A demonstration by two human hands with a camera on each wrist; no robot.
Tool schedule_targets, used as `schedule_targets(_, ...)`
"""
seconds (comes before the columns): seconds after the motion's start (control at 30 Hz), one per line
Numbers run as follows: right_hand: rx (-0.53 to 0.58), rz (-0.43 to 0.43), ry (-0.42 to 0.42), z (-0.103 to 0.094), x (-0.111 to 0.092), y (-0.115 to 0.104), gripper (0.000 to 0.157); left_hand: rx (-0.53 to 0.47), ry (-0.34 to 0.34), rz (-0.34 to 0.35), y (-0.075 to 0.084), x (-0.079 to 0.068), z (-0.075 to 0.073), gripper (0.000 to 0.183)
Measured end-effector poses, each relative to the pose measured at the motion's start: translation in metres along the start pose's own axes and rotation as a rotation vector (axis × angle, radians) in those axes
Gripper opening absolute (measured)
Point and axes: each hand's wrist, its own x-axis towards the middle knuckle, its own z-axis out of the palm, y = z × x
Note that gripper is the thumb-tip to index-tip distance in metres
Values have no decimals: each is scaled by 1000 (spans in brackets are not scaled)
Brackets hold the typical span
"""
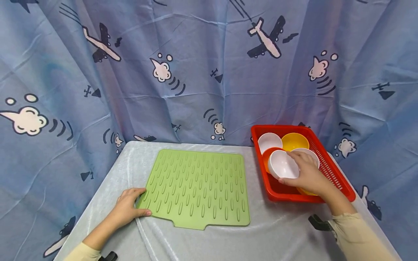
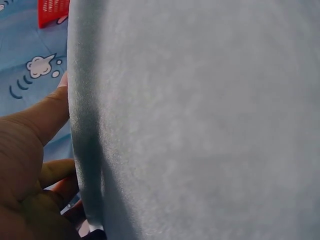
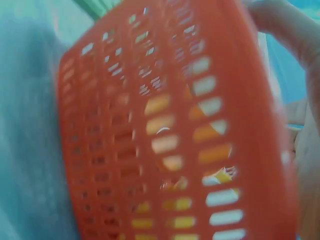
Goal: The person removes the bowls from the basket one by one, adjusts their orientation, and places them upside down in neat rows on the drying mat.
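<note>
My right hand pinches a white bowl by its rim, thumb at the near side and fingers at the far side. The bowl is tilted and overlaps an orange bowl in the red basket. In the right wrist view the basket's slotted wall hides the held bowl, with part of the hand at the right edge. On the left, my left hand rests at the near left corner of a green ridged mat, thumb and fingertips touching its edge.
Also in the basket are a white bowl at the back left, a yellow bowl beside it and another white bowl at the right. The pale table cloth lies under everything. A blue airplane-print curtain hangs behind.
</note>
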Motion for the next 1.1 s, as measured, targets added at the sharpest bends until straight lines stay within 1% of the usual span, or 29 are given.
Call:
schedule_targets(0.1, 34, -2, 61, -1, -5, -11, 110, 0, -3, 0, 0, -1, 0, 92)
schedule_targets(0.27, 72, -57, 172, 0, -13, -30, 104, 1, -11, 0, 1, -1, -1, 94)
schedule_targets(0.47, 94, -100, 219, 2, -20, -57, 102, 6, -24, 2, 2, -1, -3, 95)
schedule_targets(0.57, 110, -144, 239, 6, -22, -71, 98, 11, -30, 5, 3, -1, -4, 95)
schedule_targets(0.67, 127, -183, 245, 14, -24, -84, 96, 17, -39, 6, 5, 0, -5, 95)
schedule_targets(0.83, 145, -220, 216, 28, -24, -102, 100, 34, -66, 16, 8, 1, -9, 96)
schedule_targets(0.97, 150, -256, 189, 40, -22, -118, 105, 50, -106, 0, 13, 3, -14, 98)
schedule_targets(1.1, 140, -316, 192, 58, -18, -129, 108, 49, -130, -17, 22, 9, -18, 97)
